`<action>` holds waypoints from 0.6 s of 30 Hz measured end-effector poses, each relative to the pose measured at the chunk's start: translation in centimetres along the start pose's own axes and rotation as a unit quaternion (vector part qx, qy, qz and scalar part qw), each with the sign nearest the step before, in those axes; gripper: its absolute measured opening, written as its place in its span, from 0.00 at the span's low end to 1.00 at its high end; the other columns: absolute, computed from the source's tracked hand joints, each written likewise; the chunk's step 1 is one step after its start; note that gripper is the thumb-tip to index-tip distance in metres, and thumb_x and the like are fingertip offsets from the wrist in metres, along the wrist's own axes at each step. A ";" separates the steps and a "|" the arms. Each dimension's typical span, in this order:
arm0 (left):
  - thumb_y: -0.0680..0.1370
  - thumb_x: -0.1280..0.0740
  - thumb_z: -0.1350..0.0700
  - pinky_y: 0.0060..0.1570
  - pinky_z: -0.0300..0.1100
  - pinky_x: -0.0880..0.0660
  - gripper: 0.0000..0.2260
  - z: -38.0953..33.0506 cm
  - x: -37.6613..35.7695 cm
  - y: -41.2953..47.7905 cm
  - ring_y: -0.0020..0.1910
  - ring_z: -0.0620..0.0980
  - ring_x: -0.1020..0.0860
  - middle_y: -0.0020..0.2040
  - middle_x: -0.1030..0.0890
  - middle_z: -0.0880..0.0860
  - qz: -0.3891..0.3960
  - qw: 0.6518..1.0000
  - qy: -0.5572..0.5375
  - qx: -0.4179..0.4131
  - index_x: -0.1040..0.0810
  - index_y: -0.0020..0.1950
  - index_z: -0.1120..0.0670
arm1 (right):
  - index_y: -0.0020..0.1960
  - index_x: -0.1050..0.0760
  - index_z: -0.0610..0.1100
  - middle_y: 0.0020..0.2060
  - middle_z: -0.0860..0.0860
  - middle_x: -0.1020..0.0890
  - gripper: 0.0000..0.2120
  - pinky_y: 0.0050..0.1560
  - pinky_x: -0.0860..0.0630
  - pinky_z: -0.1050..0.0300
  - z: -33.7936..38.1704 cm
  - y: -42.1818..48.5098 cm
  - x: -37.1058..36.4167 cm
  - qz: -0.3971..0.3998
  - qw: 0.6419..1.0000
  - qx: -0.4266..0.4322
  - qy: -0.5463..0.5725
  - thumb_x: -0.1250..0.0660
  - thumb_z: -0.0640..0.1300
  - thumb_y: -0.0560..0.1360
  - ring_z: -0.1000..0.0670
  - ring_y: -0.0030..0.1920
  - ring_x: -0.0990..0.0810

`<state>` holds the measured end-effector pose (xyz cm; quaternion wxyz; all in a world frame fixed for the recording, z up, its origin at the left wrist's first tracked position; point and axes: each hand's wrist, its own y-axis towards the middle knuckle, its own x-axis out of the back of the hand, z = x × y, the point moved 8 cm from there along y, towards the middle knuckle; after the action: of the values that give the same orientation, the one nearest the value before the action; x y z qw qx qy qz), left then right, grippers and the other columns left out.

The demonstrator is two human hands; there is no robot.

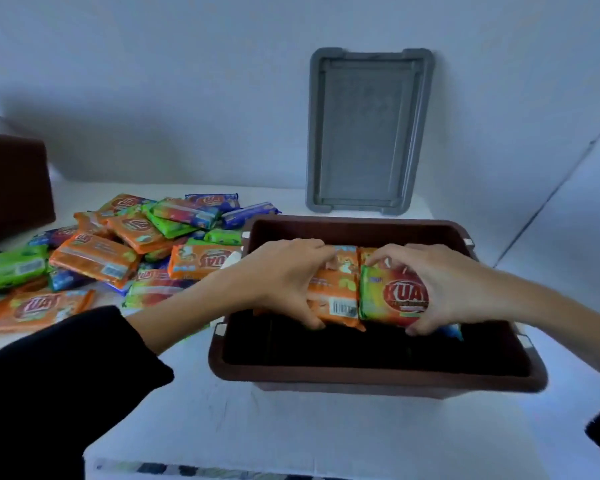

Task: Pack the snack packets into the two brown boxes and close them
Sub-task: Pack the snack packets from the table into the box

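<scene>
An open brown box (371, 374) stands on the white table in front of me. Over its middle my left hand (284, 275) grips an orange snack packet (336, 299), thumb under it and fingers over the top. My right hand (440, 285) grips a green and red packet (392, 299) beside it, the two packets side by side. More packets show behind them inside the box, and a blue one (452, 330) peeks out under my right hand. A heap of loose orange, green and blue packets (118, 251) lies on the table to the left.
A grey lid (368, 133) leans upright against the wall behind the box. A second brown box (14, 181) stands at the far left edge behind the heap. The table's front edge runs just below the box.
</scene>
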<state>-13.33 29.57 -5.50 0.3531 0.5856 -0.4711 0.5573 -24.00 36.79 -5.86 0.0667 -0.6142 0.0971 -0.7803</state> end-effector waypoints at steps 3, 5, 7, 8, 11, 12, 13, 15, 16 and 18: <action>0.66 0.27 0.41 0.56 0.42 0.28 0.32 -1.5 -1.9 0.1 0.59 0.46 0.28 0.62 0.28 0.47 0.017 1.000 0.011 0.004 0.33 0.64 0.51 | 0.66 0.45 0.61 0.61 0.59 0.34 0.43 0.60 0.30 0.58 -0.5 -0.6 -1.6 0.017 0.999 0.019 -0.019 0.23 0.52 0.59 0.56 0.59 0.33; 0.66 0.28 0.40 0.56 0.44 0.28 0.31 -1.9 -3.2 0.2 0.60 0.47 0.28 0.62 0.28 0.48 0.037 0.999 0.024 0.012 0.33 0.65 0.51 | 0.67 0.48 0.60 0.64 0.57 0.36 0.44 0.60 0.28 0.56 -0.5 -1.0 -2.2 0.016 0.998 0.021 -0.051 0.24 0.51 0.60 0.54 0.63 0.32; 0.67 0.29 0.40 0.56 0.44 0.28 0.33 -1.8 -4.5 0.3 0.61 0.48 0.28 0.64 0.28 0.48 0.062 0.997 0.040 0.025 0.34 0.66 0.51 | 0.68 0.48 0.59 0.65 0.56 0.35 0.43 0.59 0.27 0.56 -0.3 -1.1 -2.7 0.010 0.996 0.034 -0.081 0.25 0.51 0.62 0.52 0.63 0.31; 0.67 0.29 0.40 0.56 0.43 0.28 0.33 -1.7 -5.0 0.5 0.62 0.48 0.28 0.65 0.29 0.48 0.074 0.996 0.049 0.029 0.34 0.67 0.51 | 0.69 0.47 0.57 0.65 0.55 0.35 0.42 0.59 0.28 0.56 -0.2 -1.0 -3.1 0.014 0.994 0.041 -0.096 0.25 0.51 0.63 0.52 0.63 0.31; 0.68 0.30 0.39 0.56 0.42 0.29 0.33 -1.8 -5.7 0.9 0.62 0.48 0.28 0.65 0.29 0.48 0.093 0.993 0.068 0.034 0.35 0.68 0.51 | 0.71 0.45 0.52 0.65 0.53 0.34 0.40 0.61 0.29 0.56 -0.3 -0.6 -5.2 0.068 0.987 0.039 -0.140 0.26 0.51 0.66 0.50 0.64 0.31; 0.68 0.31 0.38 0.56 0.42 0.29 0.33 -1.9 -5.8 1.0 0.62 0.48 0.28 0.65 0.29 0.48 0.095 0.992 0.077 0.032 0.35 0.68 0.51 | 0.71 0.43 0.50 0.65 0.51 0.33 0.39 0.61 0.29 0.54 -0.3 -0.3 -5.8 0.086 0.984 0.041 -0.151 0.27 0.50 0.66 0.49 0.63 0.30; 0.69 0.31 0.37 0.56 0.42 0.29 0.33 -2.0 -6.0 1.1 0.61 0.48 0.28 0.65 0.28 0.49 0.100 0.991 0.088 0.029 0.35 0.68 0.52 | 0.70 0.41 0.48 0.64 0.50 0.32 0.38 0.60 0.28 0.53 -0.4 -0.1 -6.1 0.098 0.981 0.043 -0.159 0.27 0.50 0.66 0.48 0.63 0.29; 0.69 0.32 0.37 0.56 0.42 0.29 0.33 -2.2 -6.5 1.1 0.61 0.49 0.27 0.64 0.28 0.49 0.119 0.987 0.103 0.023 0.36 0.67 0.53 | 0.69 0.38 0.46 0.63 0.49 0.29 0.36 0.58 0.27 0.53 -0.3 0.4 -6.4 0.113 0.978 0.053 -0.170 0.27 0.50 0.67 0.47 0.61 0.27; 0.69 0.32 0.37 0.56 0.42 0.29 0.33 -2.2 -6.9 1.2 0.61 0.50 0.27 0.64 0.28 0.50 0.128 0.986 0.109 0.020 0.36 0.67 0.53 | 0.68 0.37 0.45 0.62 0.48 0.29 0.34 0.57 0.26 0.53 -0.3 0.7 -6.4 0.118 0.975 0.061 -0.177 0.27 0.51 0.67 0.46 0.60 0.27; 0.69 0.32 0.38 0.57 0.42 0.30 0.33 -2.2 -7.4 1.2 0.62 0.50 0.28 0.64 0.29 0.51 0.140 0.983 0.118 0.012 0.37 0.66 0.53 | 0.65 0.34 0.44 0.59 0.47 0.27 0.31 0.55 0.25 0.52 0.1 1.2 -6.7 0.126 0.970 0.075 -0.192 0.27 0.52 0.67 0.45 0.58 0.25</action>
<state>-14.71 32.46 -12.60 0.3178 0.4478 -0.4971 0.6719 -22.34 37.15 -12.46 0.2275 -0.7285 0.1007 -0.6382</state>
